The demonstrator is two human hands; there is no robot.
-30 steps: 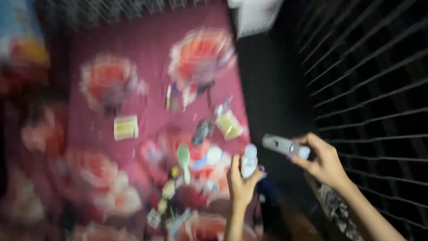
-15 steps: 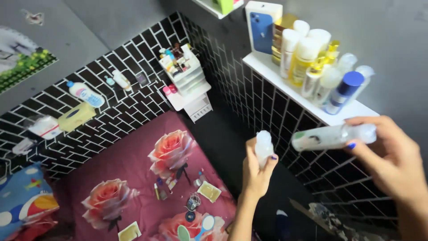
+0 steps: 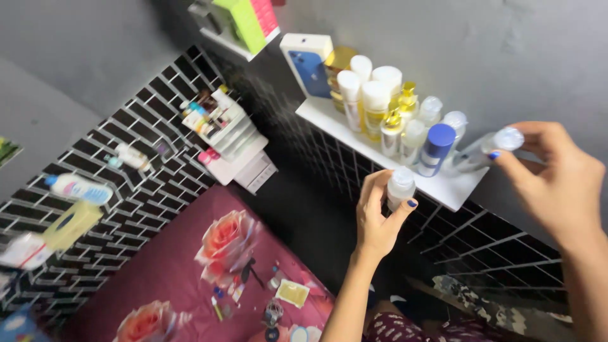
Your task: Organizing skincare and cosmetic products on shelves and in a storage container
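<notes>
Gripping a small white bottle (image 3: 400, 185) with fingers curled round it and thumb across its front, the left hand (image 3: 379, 218) holds it upright just before the near edge of the white shelf (image 3: 456, 190). Only the bottle's cap and upper body show; the rest is hidden in the palm. To the right, the right hand (image 3: 557, 177) pinches the cap end of a clear tube (image 3: 484, 151) between thumb and fingertips; the tube slants down to the left over the shelf's right end, and whether its far tip touches the shelf is hard to tell. That forearm is cut off at the right and bottom edges.

On the shelf, bottles stand packed together: a blue-capped bottle (image 3: 437, 149) nearest the tube, white-capped and gold-capped ones behind it, and a white box (image 3: 307, 63) with a blue picture at the far left end. What the bottles contain cannot be made out.

Farther left, a white drawer organiser (image 3: 231, 136) on the black tiled wall (image 3: 126, 190) holds small, blurred items. A second shelf at the top edge, with green and pink boxes (image 3: 247, 19), is cut off. Below, a maroon rose-print sheet (image 3: 190, 278) carries scattered small things, too blurred to name.
</notes>
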